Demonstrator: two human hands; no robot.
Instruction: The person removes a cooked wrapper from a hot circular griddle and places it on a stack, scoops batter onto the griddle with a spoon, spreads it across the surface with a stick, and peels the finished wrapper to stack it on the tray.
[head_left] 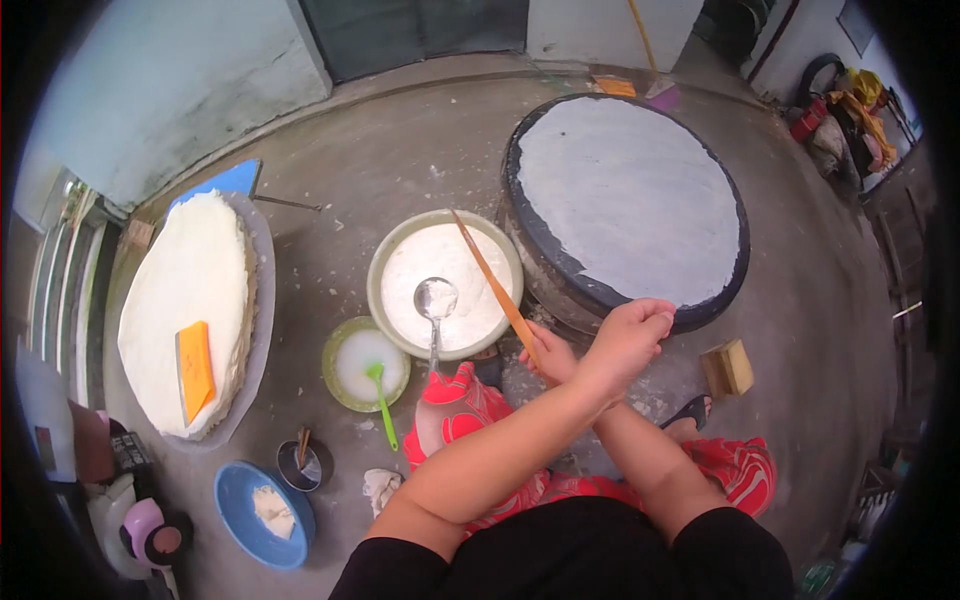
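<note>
The right hand (550, 356) is closed round a flat wooden stick (496, 285). The stick slants up and away from that hand, and its far end is over the big bowl (377, 270). The left arm crosses on top of the right arm. The left hand (628, 342) is by the near edge of the round black griddle (715, 314), with its fingers curled in; I cannot tell if they pinch anything. A thin white sheet (640, 190) covers most of the griddle. The big bowl has white mix (415, 255) and a metal ladle (435, 298) in it. Just beside it, a green bowl (331, 368) has a green brush (384, 402) leaning out. Over on the left, an orange scraper (200, 365) lies on a white stack (185, 270)
</note>
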